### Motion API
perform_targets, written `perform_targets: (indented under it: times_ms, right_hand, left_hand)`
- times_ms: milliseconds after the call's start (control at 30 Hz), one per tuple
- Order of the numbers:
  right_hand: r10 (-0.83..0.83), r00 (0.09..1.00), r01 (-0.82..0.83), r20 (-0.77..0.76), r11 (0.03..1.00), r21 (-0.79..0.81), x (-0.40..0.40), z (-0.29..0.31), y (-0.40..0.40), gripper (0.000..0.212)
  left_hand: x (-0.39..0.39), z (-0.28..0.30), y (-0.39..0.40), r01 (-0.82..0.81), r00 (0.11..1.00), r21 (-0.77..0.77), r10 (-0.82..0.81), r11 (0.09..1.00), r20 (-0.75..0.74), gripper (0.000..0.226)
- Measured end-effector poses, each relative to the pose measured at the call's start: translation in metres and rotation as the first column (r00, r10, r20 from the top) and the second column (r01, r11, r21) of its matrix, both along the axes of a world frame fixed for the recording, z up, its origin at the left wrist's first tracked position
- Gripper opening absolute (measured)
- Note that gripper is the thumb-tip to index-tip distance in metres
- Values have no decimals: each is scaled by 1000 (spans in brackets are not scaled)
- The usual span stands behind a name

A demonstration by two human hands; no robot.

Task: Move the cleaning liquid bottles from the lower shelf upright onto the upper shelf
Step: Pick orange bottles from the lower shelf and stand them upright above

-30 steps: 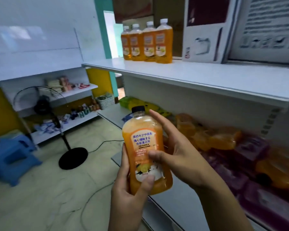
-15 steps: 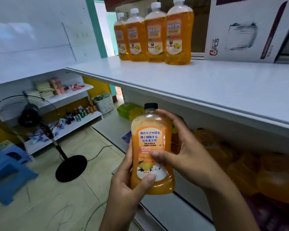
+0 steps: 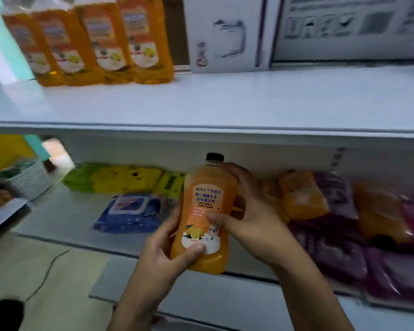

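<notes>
While both hands, left (image 3: 163, 244) and right (image 3: 246, 216), clasp the orange bottle (image 3: 206, 211) upright below the upper shelf (image 3: 225, 103), transfer is midway; next, lift it beside the 4 standing bottles (image 3: 93, 41).

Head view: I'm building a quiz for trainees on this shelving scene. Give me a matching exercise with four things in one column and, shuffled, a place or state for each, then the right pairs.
Things:
1. black-capped orange bottle
2. row of four orange bottles
3. blue wipes pack
4. white carton

Places or states:
A. lying flat on the lower shelf
B. on the upper shelf, right of the bottle row
C. gripped by both hands below the upper shelf
D. upright at the upper shelf's left end

Pairs: 1-C, 2-D, 3-A, 4-B
</notes>
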State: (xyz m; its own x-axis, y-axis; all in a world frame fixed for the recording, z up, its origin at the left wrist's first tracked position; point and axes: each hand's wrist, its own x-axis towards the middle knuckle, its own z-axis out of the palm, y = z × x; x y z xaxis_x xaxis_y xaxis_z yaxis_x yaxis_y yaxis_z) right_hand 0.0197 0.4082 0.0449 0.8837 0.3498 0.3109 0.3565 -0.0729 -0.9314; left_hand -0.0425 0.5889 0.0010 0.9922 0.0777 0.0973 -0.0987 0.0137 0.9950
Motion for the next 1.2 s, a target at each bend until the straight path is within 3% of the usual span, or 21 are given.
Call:
perform_targets:
  times_ms: [67, 200, 333, 500, 767, 967, 1200]
  right_hand:
    - [-127, 992, 127, -12, 992, -1, -17, 6, -18, 74]
    - [-329, 943, 329, -43, 944, -13, -63, 9, -53, 73]
    - [-482, 873, 476, -75, 876, -81, -120, 0, -85, 71]
    - [-645, 758, 644, -100, 764, -40, -170, -6, -121, 70]
    - [-799, 598, 798, -62, 601, -53, -212, -4, -218, 74]
    - [-819, 573, 819, 35, 573, 8, -232, 5, -322, 77]
    - [-814, 553, 831, 177, 553, -57, -275, 28, -447, 75]
  left_hand:
    - [3, 5, -13, 110, 994, 4, -110, 994, 2, 81]
    - [-9, 1, -52, 316, 947, 11, -317, 949, 48, 70]
    - [-32, -15, -88, 474, 880, -21, -473, 880, 46, 80]
    - [-42, -20, -140, 631, 775, -3, -630, 776, 55, 88]
    - [-60, -18, -256, 731, 675, -5, -723, 682, 147, 89]
    - [-72, -8, -369, 748, 646, 24, -735, 664, 206, 90]
    - [-112, 13, -500, 757, 629, 4, -732, 653, 262, 89]
